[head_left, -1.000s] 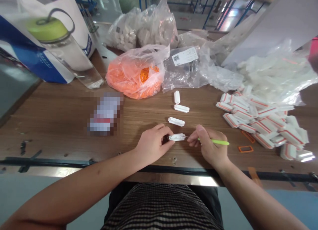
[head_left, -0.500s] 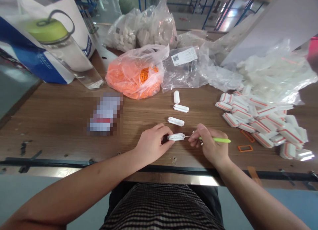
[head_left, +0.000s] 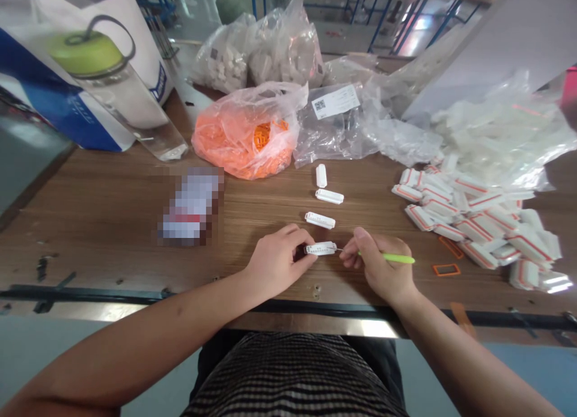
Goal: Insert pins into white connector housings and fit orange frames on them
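My left hand [head_left: 276,262] pinches a small white plastic part [head_left: 320,248] just above the wooden table [head_left: 112,225]. My right hand [head_left: 382,271] grips a thin tool with a green handle [head_left: 396,258], and its metal tip touches the right end of that part. Three more white parts lie in a row beyond it: one [head_left: 320,220], another [head_left: 329,196] and the farthest [head_left: 321,175].
A pile of white parts with orange trim [head_left: 478,219] lies to the right, with loose orange rings [head_left: 446,270] beside it. A bag of orange pieces [head_left: 246,134], clear bags [head_left: 342,122], a water bottle [head_left: 117,86] and a blurred packet [head_left: 192,205] stand behind.
My right hand drew the green tool slightly right half a second ago and has come back left toward the part. My left hand has stayed put.
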{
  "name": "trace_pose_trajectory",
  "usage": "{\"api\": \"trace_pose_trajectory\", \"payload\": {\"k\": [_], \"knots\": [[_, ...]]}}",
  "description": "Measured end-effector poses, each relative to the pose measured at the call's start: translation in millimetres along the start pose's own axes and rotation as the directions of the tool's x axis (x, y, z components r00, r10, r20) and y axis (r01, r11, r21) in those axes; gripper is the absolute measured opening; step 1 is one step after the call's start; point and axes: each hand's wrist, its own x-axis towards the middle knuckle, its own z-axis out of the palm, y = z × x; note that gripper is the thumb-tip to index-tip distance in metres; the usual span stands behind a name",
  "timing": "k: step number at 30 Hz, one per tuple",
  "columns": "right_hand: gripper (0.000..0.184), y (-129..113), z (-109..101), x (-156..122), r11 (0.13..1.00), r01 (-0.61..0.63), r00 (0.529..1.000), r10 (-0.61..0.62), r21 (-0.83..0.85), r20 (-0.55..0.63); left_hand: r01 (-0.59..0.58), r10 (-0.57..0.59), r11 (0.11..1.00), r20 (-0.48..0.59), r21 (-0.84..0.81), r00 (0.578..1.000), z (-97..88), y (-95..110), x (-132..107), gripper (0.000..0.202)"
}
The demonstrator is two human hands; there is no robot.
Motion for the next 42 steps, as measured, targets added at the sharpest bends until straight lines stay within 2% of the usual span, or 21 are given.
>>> {"api": "trace_pose_trajectory", "payload": {"k": [3, 5, 11, 15, 21, 23, 25, 28, 35, 39, 42], "knots": [[0.045, -2.0, -1.6, -2.4, 0.973, 0.158, 0.987, -0.149, -0.171, 0.062, -0.011, 0.011, 1.0, -0.005, -0.014, 1.0, -0.1, 0.0, 0.2, 0.004], [0.045, -1.0, -1.9, -3.7, 0.957, 0.206, 0.978, -0.195, -0.203, 0.075, -0.014, 0.014, 1.0, -0.008, -0.012, 1.0, 0.0, -0.4, 0.5, 0.004], [0.046, 6.8, 0.9, -6.0, 0.985, 0.141, 0.989, -0.145, -0.095, -0.037, -0.008, 0.008, 1.0, -0.013, -0.002, 1.0, 0.7, -0.3, 0.0, 0.005], [0.046, 4.6, 0.7, -5.1, 0.991, 0.108, 0.994, -0.11, -0.076, -0.026, 0.002, -0.002, 1.0, -0.005, 0.002, 1.0, 0.4, 0.2, 0.1, 0.006], [0.042, 1.0, -2.0, -4.5, 0.942, 0.264, 0.964, -0.253, -0.207, 0.081, -0.016, 0.016, 1.0, -0.012, -0.012, 1.0, -0.1, -0.6, 0.6, 0.005], [0.045, 1.8, -1.6, -4.3, 0.966, 0.204, 0.979, -0.203, -0.159, 0.019, -0.014, 0.014, 1.0, -0.009, -0.009, 1.0, 0.2, -0.9, 0.4, 0.005], [0.047, 2.8, -0.6, -3.6, 0.994, 0.091, 0.994, -0.095, -0.061, -0.055, -0.008, 0.008, 1.0, -0.007, -0.001, 1.0, 0.5, -1.2, 0.3, 0.005], [0.048, 3.4, 1.1, -2.1, 0.999, -0.009, 0.996, 0.014, 0.053, -0.093, 0.004, -0.004, 1.0, -0.006, 0.002, 1.0, 0.6, -1.2, 0.5, 0.004], [0.048, -0.1, 2.2, 1.1, 0.996, -0.076, 0.994, 0.079, 0.045, -0.071, 0.008, -0.007, 1.0, -0.002, 0.008, 1.0, -0.6, 0.5, 0.8, 0.004], [0.047, -2.5, 1.2, 2.7, 0.999, -0.039, 0.999, 0.038, -0.022, -0.026, -0.013, 0.013, 1.0, -0.017, -0.007, 1.0, 0.1, 0.0, 0.0, 0.004], [0.047, -2.0, 1.1, 2.4, 0.999, -0.033, 0.999, 0.034, 0.013, -0.034, -0.01, 0.01, 1.0, -0.018, -0.005, 1.0, 0.9, -1.0, -0.2, 0.005]]}}
